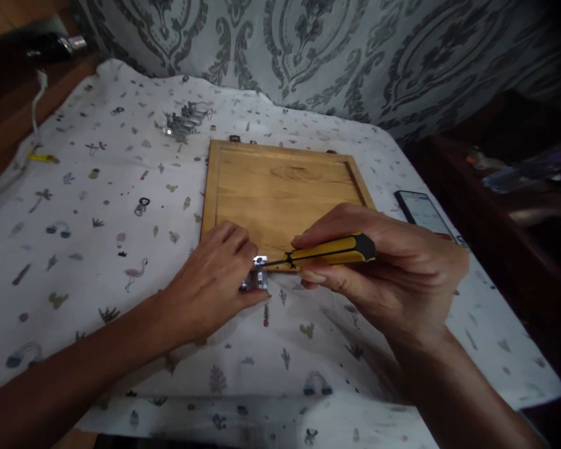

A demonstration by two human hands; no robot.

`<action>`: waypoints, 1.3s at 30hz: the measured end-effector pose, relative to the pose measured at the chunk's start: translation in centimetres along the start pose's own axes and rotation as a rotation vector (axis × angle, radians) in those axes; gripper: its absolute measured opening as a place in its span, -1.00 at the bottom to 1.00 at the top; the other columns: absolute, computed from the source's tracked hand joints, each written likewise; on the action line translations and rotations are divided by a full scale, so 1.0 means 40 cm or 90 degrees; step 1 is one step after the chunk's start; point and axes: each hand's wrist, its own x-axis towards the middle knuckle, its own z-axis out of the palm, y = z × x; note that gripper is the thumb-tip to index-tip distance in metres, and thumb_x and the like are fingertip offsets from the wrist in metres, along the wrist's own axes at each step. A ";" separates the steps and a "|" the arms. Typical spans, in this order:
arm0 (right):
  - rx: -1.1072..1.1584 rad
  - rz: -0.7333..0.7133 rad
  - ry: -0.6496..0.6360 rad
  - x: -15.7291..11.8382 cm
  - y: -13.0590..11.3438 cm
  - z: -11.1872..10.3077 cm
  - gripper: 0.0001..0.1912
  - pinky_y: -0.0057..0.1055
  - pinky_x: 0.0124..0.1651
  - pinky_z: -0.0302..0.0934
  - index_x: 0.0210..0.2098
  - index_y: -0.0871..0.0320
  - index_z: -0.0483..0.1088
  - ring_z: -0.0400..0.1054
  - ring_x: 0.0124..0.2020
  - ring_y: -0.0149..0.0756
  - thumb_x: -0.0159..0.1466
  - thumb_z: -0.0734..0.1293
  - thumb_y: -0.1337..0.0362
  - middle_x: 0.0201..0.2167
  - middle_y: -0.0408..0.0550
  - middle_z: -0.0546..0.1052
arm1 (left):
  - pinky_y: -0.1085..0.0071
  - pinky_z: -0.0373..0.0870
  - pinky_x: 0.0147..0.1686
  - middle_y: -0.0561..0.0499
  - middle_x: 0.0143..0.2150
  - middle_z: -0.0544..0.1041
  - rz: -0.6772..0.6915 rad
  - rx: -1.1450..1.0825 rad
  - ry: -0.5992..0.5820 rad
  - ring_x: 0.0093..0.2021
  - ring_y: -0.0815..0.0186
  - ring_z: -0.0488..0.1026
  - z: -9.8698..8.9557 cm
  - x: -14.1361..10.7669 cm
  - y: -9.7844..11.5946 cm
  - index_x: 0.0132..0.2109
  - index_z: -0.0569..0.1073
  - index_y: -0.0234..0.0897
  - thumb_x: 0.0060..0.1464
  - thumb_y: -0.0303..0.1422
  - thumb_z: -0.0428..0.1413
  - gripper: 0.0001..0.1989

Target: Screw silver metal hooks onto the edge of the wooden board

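Note:
My right hand is closed around a yellow and black screwdriver, its thin shaft pointing left. The tip reaches a shiny metal hinge at the near edge of a framed wooden panel. My left hand grips the hinge, thumb below it and fingers over the panel's near left corner. The fingers hide part of the hinge, and I cannot make out a screw at the tip.
Several metal hinges lie in a heap beyond the panel to the left. A phone rests at the right. A patterned cloth covers the table, with a patterned wall behind. A white cable hangs at the far left.

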 end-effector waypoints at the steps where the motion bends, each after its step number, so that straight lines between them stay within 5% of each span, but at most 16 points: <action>1: 0.005 -0.007 0.003 0.000 0.001 0.001 -0.83 -0.41 -0.35 0.36 -0.24 0.14 0.59 0.49 -0.42 -0.38 0.19 0.58 0.30 -0.44 -0.18 0.60 | 0.08 0.44 0.01 -0.11 -0.10 0.52 -0.003 0.001 -0.004 0.02 0.03 0.39 -0.001 0.001 0.001 -0.15 0.50 -0.33 0.10 -0.21 0.38 -0.67; 13: 0.018 -0.055 0.030 -0.007 0.013 0.012 -0.79 -0.38 -0.40 0.36 -0.22 0.17 0.60 0.49 -0.43 -0.34 0.16 0.57 0.46 -0.42 -0.14 0.61 | 0.13 0.41 -0.01 -0.10 -0.12 0.50 0.002 0.012 0.012 0.01 0.04 0.38 0.001 0.001 0.001 -0.19 0.47 -0.33 0.06 -0.22 0.41 -0.65; 20: 0.074 0.037 0.227 -0.015 0.004 0.025 -0.95 -0.30 -0.60 0.31 -0.26 0.06 0.66 0.44 -0.59 -0.37 0.25 0.52 0.30 -0.38 -0.15 0.63 | 0.15 0.43 -0.06 -0.07 -0.16 0.47 0.014 0.022 0.015 -0.05 0.08 0.36 -0.004 0.000 0.003 -0.23 0.44 -0.31 0.09 -0.20 0.39 -0.66; 39: 0.003 -0.032 0.144 -0.011 0.025 0.030 -0.85 -0.39 -0.47 0.39 -0.33 0.11 0.56 0.46 -0.50 -0.36 0.19 0.50 0.49 -0.41 -0.15 0.63 | 0.15 0.44 -0.06 -0.07 -0.17 0.48 0.015 0.022 0.022 -0.02 0.06 0.39 -0.004 0.003 0.002 -0.27 0.42 -0.27 0.11 -0.19 0.36 -0.69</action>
